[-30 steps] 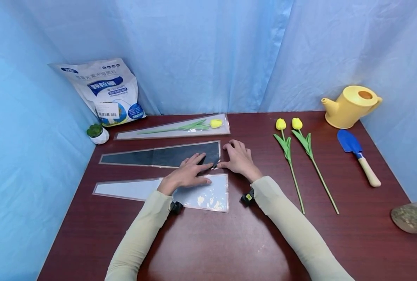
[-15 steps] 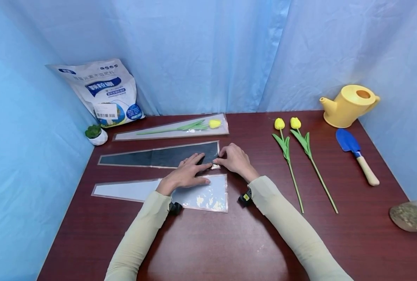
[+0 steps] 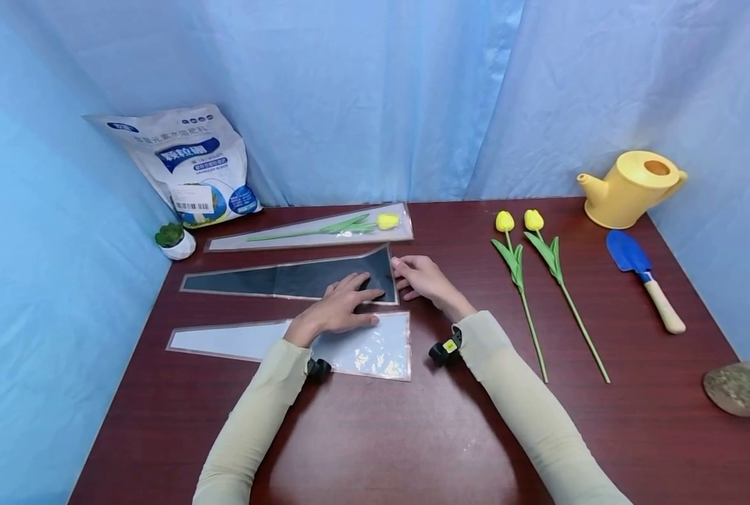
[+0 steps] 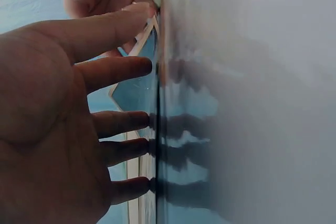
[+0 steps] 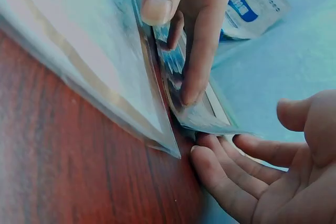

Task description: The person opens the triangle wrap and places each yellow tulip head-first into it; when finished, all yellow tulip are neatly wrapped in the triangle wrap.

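1. Sleeve position: the dark tapered sleeve (image 3: 273,282) lies crosswise on the table (image 3: 406,442), narrow end toward the left, wide end between the two hands.
2. Left hand (image 3: 339,308): released, fingers spread. Its fingertips rest on top of the dark tapered sleeve, close to the wide end.
3. Right hand (image 3: 426,279): released, fingers loosely bent, just beside the wide edge. The right wrist view shows the fingertips beneath that edge and the thumb set apart from the film.
4. Lifted section: the far corner of the wide edge stands off the table next to the right hand.
5. Adjacent sleeves: the white tapered sleeve (image 3: 242,339) lies nearer the person, partly below the left hand. The pale tapered sleeve (image 3: 228,243), containing one yellow tulip (image 3: 387,221), lies beyond.
6. Loose tulips (image 3: 504,221): two, well to the right of the right hand.
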`<action>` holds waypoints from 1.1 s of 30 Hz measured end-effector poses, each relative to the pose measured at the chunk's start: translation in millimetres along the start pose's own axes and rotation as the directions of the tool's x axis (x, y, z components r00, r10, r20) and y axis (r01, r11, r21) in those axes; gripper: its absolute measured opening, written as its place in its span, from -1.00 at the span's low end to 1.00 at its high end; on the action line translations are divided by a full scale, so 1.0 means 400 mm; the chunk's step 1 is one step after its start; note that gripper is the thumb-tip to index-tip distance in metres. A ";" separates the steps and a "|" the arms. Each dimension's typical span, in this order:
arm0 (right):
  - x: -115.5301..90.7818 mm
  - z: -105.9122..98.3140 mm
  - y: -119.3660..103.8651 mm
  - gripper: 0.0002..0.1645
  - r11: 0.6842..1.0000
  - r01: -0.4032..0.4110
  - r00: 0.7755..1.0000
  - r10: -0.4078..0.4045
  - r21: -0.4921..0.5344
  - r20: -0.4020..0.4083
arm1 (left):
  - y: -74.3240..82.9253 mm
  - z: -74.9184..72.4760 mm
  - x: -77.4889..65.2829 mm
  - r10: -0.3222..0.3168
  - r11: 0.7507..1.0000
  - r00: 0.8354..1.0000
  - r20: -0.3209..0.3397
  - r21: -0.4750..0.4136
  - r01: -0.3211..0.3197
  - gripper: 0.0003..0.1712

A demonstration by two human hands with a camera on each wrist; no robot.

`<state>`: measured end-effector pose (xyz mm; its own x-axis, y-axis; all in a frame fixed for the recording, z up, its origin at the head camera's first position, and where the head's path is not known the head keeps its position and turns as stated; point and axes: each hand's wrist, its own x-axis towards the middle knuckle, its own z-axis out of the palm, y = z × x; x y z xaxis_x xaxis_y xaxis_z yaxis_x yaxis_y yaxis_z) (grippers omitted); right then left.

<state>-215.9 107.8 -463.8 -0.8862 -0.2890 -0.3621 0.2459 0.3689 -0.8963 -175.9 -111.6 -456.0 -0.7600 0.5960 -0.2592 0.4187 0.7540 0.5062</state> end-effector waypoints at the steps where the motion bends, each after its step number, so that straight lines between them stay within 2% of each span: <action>1: 0.000 -0.002 0.000 -0.38 1.000 -0.004 1.000 0.004 0.015 -0.001 | 0.000 -0.002 0.002 0.001 1.000 1.000 -0.015 -0.008 -0.001 -0.32; 4: 0.002 -0.004 0.002 -0.37 0.999 -0.012 1.000 0.013 0.046 -0.003 | 0.006 -0.010 0.006 -0.009 0.999 0.995 -0.102 -0.051 0.003 -0.34; 7: 0.006 -0.007 0.004 -0.36 0.998 -0.019 1.000 0.019 0.062 -0.006 | 0.019 -0.015 0.012 -0.055 0.986 0.971 -0.231 -0.167 0.016 -0.36; 8: 0.007 -0.008 0.005 -0.36 0.997 -0.020 1.000 0.020 0.068 -0.007 | 0.025 -0.015 0.016 -0.086 0.975 0.960 -0.265 -0.220 0.027 -0.36; 10: 0.009 -0.010 0.006 -0.35 0.996 -0.023 1.000 0.023 0.085 -0.008 | 0.036 -0.010 0.028 -0.168 0.933 0.939 -0.300 -0.356 0.054 -0.36; 13: 0.008 -0.014 0.005 -0.34 0.994 -0.023 1.000 0.023 0.104 -0.005 | 0.046 0.002 0.049 -0.294 0.838 0.915 -0.275 -0.535 0.109 -0.34; 15: 0.009 -0.014 0.005 -0.34 0.993 -0.022 1.000 0.022 0.116 0.000 | 0.048 0.010 0.061 -0.347 0.780 0.907 -0.237 -0.610 0.139 -0.34; 17: 0.008 -0.014 0.004 -0.33 0.992 -0.022 1.000 0.021 0.122 0.006 | 0.049 0.013 0.069 -0.368 0.744 0.905 -0.213 -0.652 0.150 -0.34; 22: 0.005 -0.016 0.001 -0.29 0.990 -0.022 1.000 0.021 0.137 0.015 | 0.052 0.013 0.081 -0.380 0.686 0.903 -0.202 -0.716 0.129 -0.37; 26: 0.002 -0.015 -0.006 -0.25 0.986 -0.017 1.000 0.013 0.164 0.028 | 0.055 0.011 0.087 -0.386 0.652 0.900 -0.202 -0.750 0.111 -0.38; 30: 0.002 -0.014 -0.011 -0.23 0.978 -0.015 0.999 0.007 0.207 0.037 | 0.061 0.009 0.094 -0.407 0.628 0.891 -0.202 -0.770 0.112 -0.41; 33: 0.001 -0.013 -0.013 -0.23 0.973 -0.017 0.999 0.008 0.230 0.040 | 0.065 0.009 0.098 -0.430 0.620 0.876 -0.216 -0.777 0.112 -0.43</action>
<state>-219.6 110.4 -457.7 -0.8676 -0.3212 -0.3797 0.3453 0.1604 -0.9247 -193.0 -67.7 -456.0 -0.9538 0.1382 -0.2668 -0.2121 0.3195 0.9236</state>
